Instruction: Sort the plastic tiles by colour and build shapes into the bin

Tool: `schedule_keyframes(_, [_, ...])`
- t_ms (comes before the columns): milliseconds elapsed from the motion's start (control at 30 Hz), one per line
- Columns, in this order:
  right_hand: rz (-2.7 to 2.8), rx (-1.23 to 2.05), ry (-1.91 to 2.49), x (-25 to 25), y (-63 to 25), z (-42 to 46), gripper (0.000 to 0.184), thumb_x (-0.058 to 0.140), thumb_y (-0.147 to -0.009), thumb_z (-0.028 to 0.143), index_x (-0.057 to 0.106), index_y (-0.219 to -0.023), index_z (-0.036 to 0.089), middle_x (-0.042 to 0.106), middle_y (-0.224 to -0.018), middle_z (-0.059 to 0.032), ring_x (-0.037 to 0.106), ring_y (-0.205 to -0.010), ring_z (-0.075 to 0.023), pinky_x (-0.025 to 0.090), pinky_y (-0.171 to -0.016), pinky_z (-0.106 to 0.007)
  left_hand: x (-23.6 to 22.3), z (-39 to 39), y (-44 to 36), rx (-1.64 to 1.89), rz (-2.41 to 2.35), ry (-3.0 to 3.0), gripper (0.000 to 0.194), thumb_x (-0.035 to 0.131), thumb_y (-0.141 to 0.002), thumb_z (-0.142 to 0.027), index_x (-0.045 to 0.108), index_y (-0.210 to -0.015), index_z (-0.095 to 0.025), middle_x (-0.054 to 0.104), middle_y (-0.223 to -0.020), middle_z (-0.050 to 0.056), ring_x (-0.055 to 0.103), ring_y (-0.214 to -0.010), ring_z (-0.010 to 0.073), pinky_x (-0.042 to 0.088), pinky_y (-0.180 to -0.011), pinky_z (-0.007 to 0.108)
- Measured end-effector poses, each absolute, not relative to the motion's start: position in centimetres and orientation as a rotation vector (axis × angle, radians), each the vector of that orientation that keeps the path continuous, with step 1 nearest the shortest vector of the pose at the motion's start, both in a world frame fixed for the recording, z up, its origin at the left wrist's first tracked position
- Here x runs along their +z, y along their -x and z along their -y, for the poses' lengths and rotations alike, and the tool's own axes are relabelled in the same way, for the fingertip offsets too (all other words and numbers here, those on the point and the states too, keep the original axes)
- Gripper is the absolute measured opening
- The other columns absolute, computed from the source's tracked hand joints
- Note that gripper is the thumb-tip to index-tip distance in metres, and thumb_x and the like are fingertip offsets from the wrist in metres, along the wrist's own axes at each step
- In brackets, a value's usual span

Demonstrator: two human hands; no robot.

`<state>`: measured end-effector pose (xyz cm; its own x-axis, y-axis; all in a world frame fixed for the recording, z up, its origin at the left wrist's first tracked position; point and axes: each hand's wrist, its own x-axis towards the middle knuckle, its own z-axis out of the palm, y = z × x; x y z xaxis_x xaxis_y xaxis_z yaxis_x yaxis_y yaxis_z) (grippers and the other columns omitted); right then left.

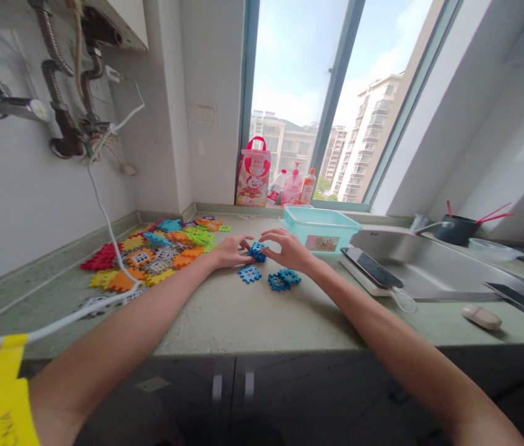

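Observation:
A small blue block of interlocking plastic tiles sits between my two hands, above the countertop. My left hand has its fingers closed on the block's left side. My right hand pinches it from the right, thumb and fingertips against it. Just in front lies a loose light-blue tile with notched edges. Right of that, a few darker blue tiles overlap. A spread pile of notched tiles in red, yellow, orange, grey, green and blue lies beyond my left forearm.
A turquoise plastic tub stands behind my right hand. Right of it, a phone rests on a white box beside the steel sink. A white cable hangs across the left side. Bottles stand by the window.

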<state>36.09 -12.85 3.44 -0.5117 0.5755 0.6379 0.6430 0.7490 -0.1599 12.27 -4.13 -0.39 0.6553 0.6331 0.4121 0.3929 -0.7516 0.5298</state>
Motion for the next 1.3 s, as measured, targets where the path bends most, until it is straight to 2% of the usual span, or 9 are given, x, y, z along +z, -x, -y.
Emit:
schedule_keyframes(100, [2.392, -0.029, 0.813, 4.3, -35.0, 14.5, 0.020, 0.071, -0.094, 0.027, 0.076, -0.113, 0.024, 0.077, -0.106, -0.0062, 0.068, -0.104, -0.0241, 0.053, -0.098, -0.038, -0.4, 4.1, -12.2, 0.826, -0.835, -2.478, 0.075, 0.081, -0.074, -0.046, 0.059, -0.140, -0.019, 0.077, -0.110, 0.006, 0.073, -0.104, 0.0238, 0.056, -0.099, 0.035])
schedule_keyframes(267, [2.649, 0.123, 0.734, 3.5, -33.7, 15.5, 0.029, 0.076, -0.090, 0.030, 0.077, -0.119, 0.028, 0.076, -0.120, -0.0042, 0.067, -0.115, -0.0259, 0.047, -0.110, -0.040, -0.6, 3.7, -12.1, 0.847, -0.894, -2.480, 0.077, 0.081, -0.074, -0.047, 0.058, -0.140, -0.018, 0.077, -0.111, 0.008, 0.072, -0.106, 0.0266, 0.057, -0.095, 0.037])
schedule_keyframes(367, [2.667, 0.174, 0.732, 2.8, -33.4, 15.4, 0.028, 0.075, -0.091, 0.029, 0.078, -0.119, 0.028, 0.077, -0.119, -0.0037, 0.068, -0.113, -0.0250, 0.048, -0.109, -0.038, -0.6, 3.6, -12.0, 0.849, -0.895, -2.482, 0.074, 0.080, -0.074, -0.046, 0.058, -0.140, -0.019, 0.078, -0.110, 0.008, 0.073, -0.106, 0.0266, 0.057, -0.097, 0.037])
schedule_keyframes(533, [2.436, 0.061, 0.857, 3.5, -34.4, 14.8, 0.027, 0.080, -0.086, 0.030, 0.078, -0.113, 0.028, 0.078, -0.107, -0.0029, 0.069, -0.102, -0.0243, 0.052, -0.099, -0.038, -0.5, 3.8, -12.1, 0.850, -0.865, -2.452, 0.075, 0.083, -0.072, -0.043, 0.059, -0.138, -0.019, 0.077, -0.110, 0.007, 0.073, -0.105, 0.0243, 0.056, -0.100, 0.036])
schedule_keyframes(733, [2.077, -0.215, 1.069, 4.1, -36.9, 12.4, 0.018, 0.074, -0.093, 0.030, 0.077, -0.110, 0.025, 0.077, -0.109, -0.0067, 0.066, -0.108, -0.0274, 0.049, -0.102, -0.044, -0.4, 4.0, -12.1, 0.830, -0.833, -2.464, 0.075, 0.083, -0.072, -0.045, 0.060, -0.140, -0.021, 0.077, -0.111, 0.006, 0.073, -0.107, 0.0244, 0.056, -0.098, 0.035])
schedule_keyframes(933, [2.197, -0.130, 1.067, 2.6, -36.5, 11.0, 0.016, 0.074, -0.096, 0.033, 0.079, -0.108, 0.025, 0.078, -0.107, -0.0073, 0.068, -0.106, -0.0260, 0.051, -0.101, -0.042, -0.5, 4.0, -12.1, 0.835, -0.834, -2.455, 0.076, 0.083, -0.072, -0.043, 0.060, -0.140, -0.020, 0.077, -0.111, 0.006, 0.073, -0.107, 0.0247, 0.056, -0.098, 0.036])
schedule_keyframes(1100, [2.202, -0.103, 1.067, 4.6, -37.7, 12.1, 0.021, 0.073, -0.096, 0.039, 0.079, -0.111, 0.025, 0.076, -0.119, -0.0085, 0.068, -0.114, -0.0277, 0.050, -0.105, -0.045, -0.5, 4.0, -12.1, 0.840, -0.855, -2.452, 0.077, 0.083, -0.072, -0.044, 0.059, -0.141, -0.021, 0.077, -0.112, 0.006, 0.073, -0.107, 0.0250, 0.055, -0.099, 0.036])
schedule_keyframes(1200, [2.335, 0.163, 1.122, 6.5, -40.1, 13.7, 0.022, 0.077, -0.092, 0.041, 0.080, -0.109, 0.027, 0.078, -0.110, -0.0033, 0.072, -0.105, -0.0249, 0.055, -0.093, -0.036, -0.4, 4.1, -12.1, 0.835, -0.889, -2.465, 0.078, 0.083, -0.072, -0.046, 0.059, -0.142, -0.019, 0.077, -0.112, 0.007, 0.073, -0.107, 0.0255, 0.055, -0.100, 0.037])
schedule_keyframes(1300, [2.545, 0.550, 1.153, 7.2, -42.2, 15.1, 0.038, 0.090, -0.075, 0.036, 0.081, -0.112, 0.030, 0.079, -0.107, 0.0006, 0.074, -0.099, -0.0233, 0.058, -0.080, -0.027, -0.3, 4.1, -12.0, 0.840, -0.912, -2.474, 0.075, 0.082, -0.073, -0.047, 0.060, -0.140, -0.019, 0.077, -0.111, 0.007, 0.073, -0.106, 0.0252, 0.055, -0.099, 0.036])
